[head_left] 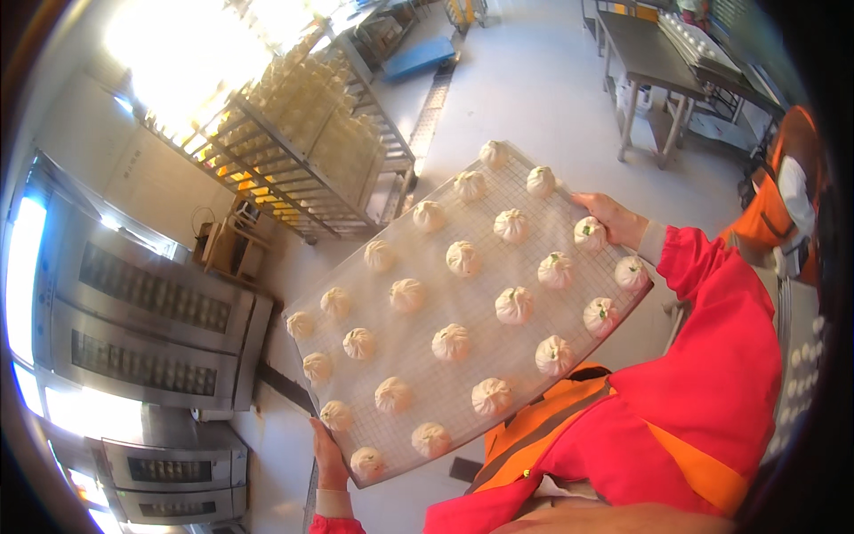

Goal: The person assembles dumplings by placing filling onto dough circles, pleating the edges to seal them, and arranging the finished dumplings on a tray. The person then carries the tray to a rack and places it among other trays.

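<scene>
A large rectangular mesh tray (427, 374) is held up in front of me, tilted in the view. Several pleated dough buns (450, 342) sit on it in spaced rows. Green filling shows at the tops of some buns, such as one bun (555, 270) towards the right. My left hand (325, 448) grips the tray's near-left end, its fingers partly hidden beneath. At the opposite end, my right hand (612, 215) holds the edge beside a bun (590, 233) with green showing. Both hands have red sleeves with pale cuffs.
A wheeled metal rack (303, 160) loaded with trays of buns stands beyond the tray. Steel cabinets with windows (157, 287) line the left. A steel table (650, 53) is at upper right. A person in orange (764, 210) is at right, near more dough pieces (797, 380).
</scene>
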`<action>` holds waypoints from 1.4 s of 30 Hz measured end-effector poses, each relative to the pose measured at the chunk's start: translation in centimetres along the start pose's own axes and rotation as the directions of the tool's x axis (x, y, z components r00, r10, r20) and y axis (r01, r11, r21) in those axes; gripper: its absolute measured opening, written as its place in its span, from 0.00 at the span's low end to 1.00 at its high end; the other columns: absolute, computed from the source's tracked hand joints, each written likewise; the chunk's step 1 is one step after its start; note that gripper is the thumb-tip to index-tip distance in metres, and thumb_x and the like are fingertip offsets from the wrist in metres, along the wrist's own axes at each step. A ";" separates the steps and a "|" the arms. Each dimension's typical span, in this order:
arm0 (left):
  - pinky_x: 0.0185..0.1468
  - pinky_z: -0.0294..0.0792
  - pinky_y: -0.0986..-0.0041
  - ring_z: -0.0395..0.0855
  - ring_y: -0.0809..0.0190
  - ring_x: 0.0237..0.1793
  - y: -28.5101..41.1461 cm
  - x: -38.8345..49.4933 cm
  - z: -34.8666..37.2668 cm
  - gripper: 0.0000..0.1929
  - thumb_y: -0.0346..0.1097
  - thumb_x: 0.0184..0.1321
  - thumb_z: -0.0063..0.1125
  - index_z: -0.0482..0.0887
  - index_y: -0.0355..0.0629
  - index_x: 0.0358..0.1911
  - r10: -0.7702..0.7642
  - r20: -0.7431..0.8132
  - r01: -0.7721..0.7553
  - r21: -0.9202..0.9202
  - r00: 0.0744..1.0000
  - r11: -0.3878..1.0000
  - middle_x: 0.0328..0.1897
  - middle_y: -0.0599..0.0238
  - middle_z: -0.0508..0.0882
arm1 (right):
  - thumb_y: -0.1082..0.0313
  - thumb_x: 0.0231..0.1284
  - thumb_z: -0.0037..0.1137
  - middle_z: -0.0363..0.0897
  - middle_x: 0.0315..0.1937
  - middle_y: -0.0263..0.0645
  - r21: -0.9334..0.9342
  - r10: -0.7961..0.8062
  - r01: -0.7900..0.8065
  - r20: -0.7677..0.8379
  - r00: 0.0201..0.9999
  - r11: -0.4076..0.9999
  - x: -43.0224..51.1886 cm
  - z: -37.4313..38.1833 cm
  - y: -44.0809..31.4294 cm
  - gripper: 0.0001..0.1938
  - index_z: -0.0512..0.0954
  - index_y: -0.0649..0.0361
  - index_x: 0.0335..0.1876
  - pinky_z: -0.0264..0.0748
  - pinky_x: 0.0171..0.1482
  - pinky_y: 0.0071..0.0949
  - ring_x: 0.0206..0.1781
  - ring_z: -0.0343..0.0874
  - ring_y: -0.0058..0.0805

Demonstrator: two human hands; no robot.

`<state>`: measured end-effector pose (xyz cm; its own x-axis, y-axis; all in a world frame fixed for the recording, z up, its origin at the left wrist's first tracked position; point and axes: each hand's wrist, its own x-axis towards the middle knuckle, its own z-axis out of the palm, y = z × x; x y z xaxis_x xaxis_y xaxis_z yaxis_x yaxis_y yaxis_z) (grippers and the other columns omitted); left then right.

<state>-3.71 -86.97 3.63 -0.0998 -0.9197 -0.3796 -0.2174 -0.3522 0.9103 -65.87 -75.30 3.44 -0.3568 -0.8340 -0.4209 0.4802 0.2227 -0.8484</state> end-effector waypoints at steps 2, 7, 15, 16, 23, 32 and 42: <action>0.60 0.71 0.69 0.78 0.61 0.56 2.7 4.9 2.5 0.35 0.64 0.76 0.29 0.74 0.35 0.61 0.044 0.006 -0.044 -0.029 0.999 0.999 0.58 0.59 0.80 | 0.55 0.72 0.44 0.84 0.46 0.40 0.037 -0.092 0.091 0.036 0.995 0.995 5.0 0.2 -2.3 0.20 0.77 0.64 0.55 0.82 0.47 0.31 0.44 0.84 0.26; 0.54 0.71 0.71 0.78 0.63 0.48 10.8 19.0 8.2 0.35 0.62 0.77 0.29 0.79 0.34 0.54 0.122 -0.052 -0.105 0.257 0.991 0.961 0.50 0.60 0.82 | 0.56 0.74 0.42 0.83 0.47 0.38 0.075 -0.037 0.035 0.031 0.999 0.997 17.4 -0.9 -10.4 0.19 0.75 0.62 0.57 0.81 0.49 0.28 0.44 0.84 0.26; 0.50 0.71 0.72 0.79 0.64 0.43 16.6 28.2 11.6 0.37 0.65 0.76 0.29 0.83 0.34 0.45 0.182 -0.021 -0.168 0.282 0.983 0.945 0.42 0.62 0.84 | 0.57 0.75 0.41 0.83 0.47 0.37 0.100 -0.243 0.240 0.018 0.970 0.966 22.0 -1.5 -12.7 0.17 0.77 0.60 0.54 0.82 0.47 0.26 0.44 0.83 0.21; 0.50 0.71 0.72 0.79 0.64 0.42 16.6 27.8 11.5 0.38 0.66 0.75 0.30 0.84 0.34 0.45 0.236 -0.036 -0.207 0.359 0.971 0.910 0.42 0.62 0.84 | 0.57 0.75 0.42 0.84 0.46 0.37 0.106 -0.239 0.237 0.006 0.971 0.966 22.2 -1.7 -12.8 0.17 0.76 0.60 0.54 0.82 0.47 0.26 0.44 0.83 0.20; 0.58 0.67 0.72 0.79 0.63 0.50 12.8 24.5 9.1 0.39 0.68 0.73 0.31 0.84 0.36 0.54 0.492 -0.153 -0.287 0.651 0.857 0.703 0.50 0.56 0.85 | 0.52 0.74 0.44 0.82 0.50 0.35 -0.022 -0.349 0.364 0.240 0.906 0.931 20.9 -0.9 -12.3 0.20 0.77 0.59 0.56 0.79 0.53 0.24 0.48 0.82 0.21; 0.65 0.64 0.72 0.77 0.61 0.58 8.3 16.7 6.4 0.37 0.66 0.75 0.32 0.80 0.36 0.60 0.508 -0.277 -0.204 0.683 0.816 0.701 0.57 0.56 0.84 | 0.55 0.74 0.48 0.78 0.56 0.32 -0.059 -0.357 0.438 0.486 0.798 0.897 23.0 -2.5 -12.4 0.20 0.72 0.56 0.65 0.74 0.60 0.22 0.56 0.76 0.18; 0.66 0.62 0.73 0.76 0.62 0.59 5.4 13.2 6.5 0.37 0.64 0.76 0.32 0.79 0.36 0.62 0.510 -0.398 -0.217 0.585 0.763 0.781 0.59 0.56 0.83 | 0.72 0.75 0.47 0.70 0.66 0.33 0.022 -0.462 0.838 0.842 0.279 0.546 29.4 -5.8 -14.0 0.24 0.63 0.52 0.74 0.68 0.68 0.26 0.65 0.71 0.23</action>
<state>-12.53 -99.83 2.42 0.1990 -0.9502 0.2400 -0.7163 0.0261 0.6973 -87.79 -100.00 1.10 0.3533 -0.7604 0.5450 -0.0188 -0.5882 -0.8085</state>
